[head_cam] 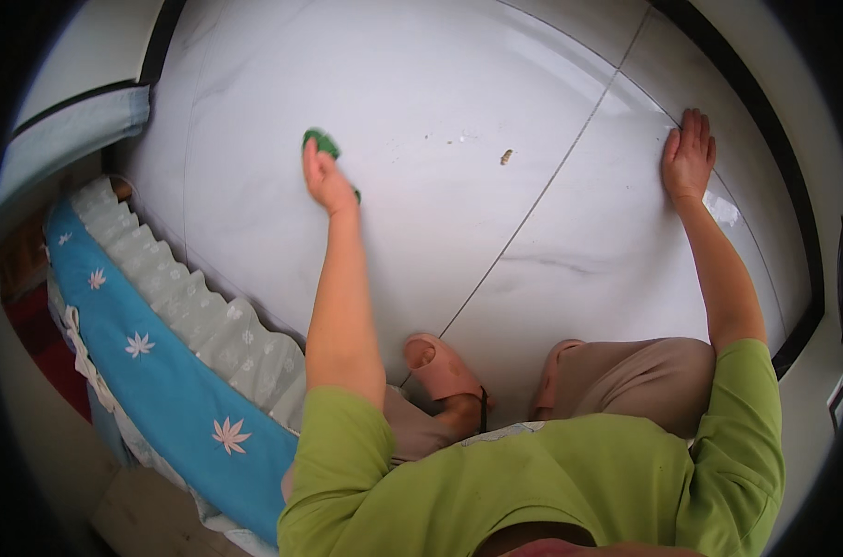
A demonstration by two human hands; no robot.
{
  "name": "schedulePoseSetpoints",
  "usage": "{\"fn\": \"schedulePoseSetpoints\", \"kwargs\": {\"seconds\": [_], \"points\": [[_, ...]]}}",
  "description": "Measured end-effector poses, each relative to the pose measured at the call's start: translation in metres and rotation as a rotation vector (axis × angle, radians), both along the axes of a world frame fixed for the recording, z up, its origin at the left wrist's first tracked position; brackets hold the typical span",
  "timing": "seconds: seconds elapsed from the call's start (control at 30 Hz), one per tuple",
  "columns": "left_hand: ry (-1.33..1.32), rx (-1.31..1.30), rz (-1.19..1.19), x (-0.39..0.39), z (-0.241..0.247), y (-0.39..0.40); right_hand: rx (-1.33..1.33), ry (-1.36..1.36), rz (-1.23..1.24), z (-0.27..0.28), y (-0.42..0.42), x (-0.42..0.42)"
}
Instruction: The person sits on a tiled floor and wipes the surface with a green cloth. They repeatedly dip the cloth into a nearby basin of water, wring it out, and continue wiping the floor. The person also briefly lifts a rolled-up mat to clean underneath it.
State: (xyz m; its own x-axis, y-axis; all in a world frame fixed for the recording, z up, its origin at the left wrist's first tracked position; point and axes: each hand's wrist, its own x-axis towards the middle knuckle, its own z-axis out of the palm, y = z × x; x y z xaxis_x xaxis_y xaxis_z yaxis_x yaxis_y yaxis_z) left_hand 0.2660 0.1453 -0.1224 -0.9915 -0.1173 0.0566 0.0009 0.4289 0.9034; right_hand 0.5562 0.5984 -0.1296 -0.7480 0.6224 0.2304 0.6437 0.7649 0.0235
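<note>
My left hand holds a small green object against the white marbled tile floor. Parts of it show beyond the fingertips and beside the heel of the hand; whether it is a cloth, a pad or a brush I cannot tell. Far to the right, my right hand rests palm down on the tiles with nothing in it, beside the dark baseboard. Between the two hands lies a small brownish scrap, and a few tiny specks are scattered to its left.
A blue cover with pale leaf prints and a ruffled pale skirt borders the left side. Black baseboard runs along the right wall. A pale bluish cloth hangs at upper left. My pink slippers are on the floor below.
</note>
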Motion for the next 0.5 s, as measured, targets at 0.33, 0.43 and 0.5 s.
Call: {"fn": "schedulePoseSetpoints", "kwargs": {"seconds": [0.33,0.43,0.5], "points": [[0.478,-0.176,-0.858,0.177,0.013,0.203,-0.027,-0.025,-0.043,0.010,-0.007,-0.002],[0.234,-0.072,-0.976,0.236,0.034,0.222,-0.033,-0.011,-0.040,0.007,-0.008,0.000],[0.066,0.092,-0.945,0.240,0.032,0.221,-0.036,-0.014,-0.040,0.008,-0.007,-0.003]]}}
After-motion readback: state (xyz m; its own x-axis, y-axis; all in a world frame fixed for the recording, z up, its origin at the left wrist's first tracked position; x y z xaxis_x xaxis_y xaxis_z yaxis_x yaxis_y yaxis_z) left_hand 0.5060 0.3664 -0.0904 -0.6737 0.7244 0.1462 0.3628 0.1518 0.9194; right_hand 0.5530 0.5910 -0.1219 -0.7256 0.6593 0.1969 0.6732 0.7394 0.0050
